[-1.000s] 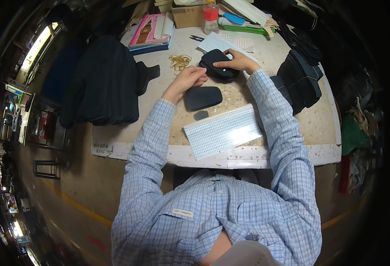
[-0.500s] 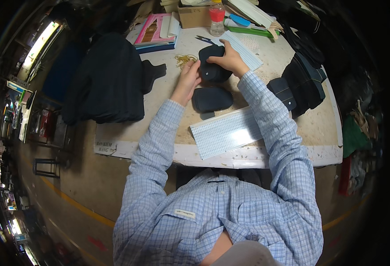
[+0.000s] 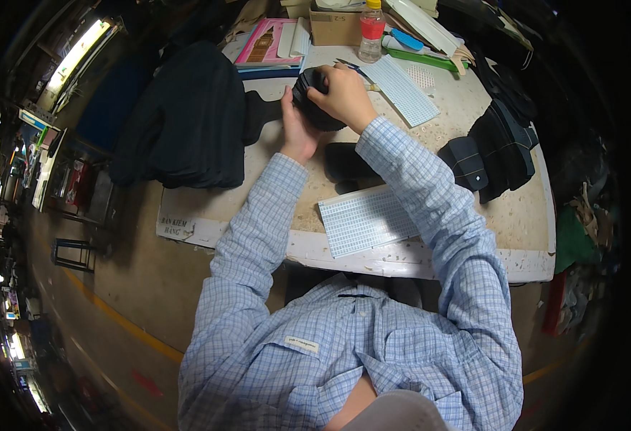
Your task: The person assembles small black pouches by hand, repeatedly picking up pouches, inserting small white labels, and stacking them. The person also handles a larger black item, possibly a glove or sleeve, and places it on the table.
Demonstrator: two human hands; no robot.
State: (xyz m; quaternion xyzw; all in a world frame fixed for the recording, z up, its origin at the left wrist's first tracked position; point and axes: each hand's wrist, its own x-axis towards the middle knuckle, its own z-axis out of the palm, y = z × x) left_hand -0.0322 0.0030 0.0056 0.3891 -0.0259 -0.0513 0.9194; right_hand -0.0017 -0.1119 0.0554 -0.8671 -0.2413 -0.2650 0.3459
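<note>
Seemingly soft, rounded black fabric piece (image 3: pixel 314 100) held.

Long-sleeved light-blue checked shirt, buttoned cuffs, small white label on the chest; left hand (image 3: pixel 297 133) and right hand (image 3: pixel 344 97) ungloved

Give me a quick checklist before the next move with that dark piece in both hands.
1. Right hand on the dark piece: ok, it covers the top.
2. Left hand supporting it from the side: ok.
3. Piece fully visible: not ok, the hands hide most of it.
4. Second dark piece within reach on the table: ok, it lies just below the hands.
5. Gridded sheet out of the way: ok, near the table edge.
6. Firmness of grip: cannot tell.
</note>
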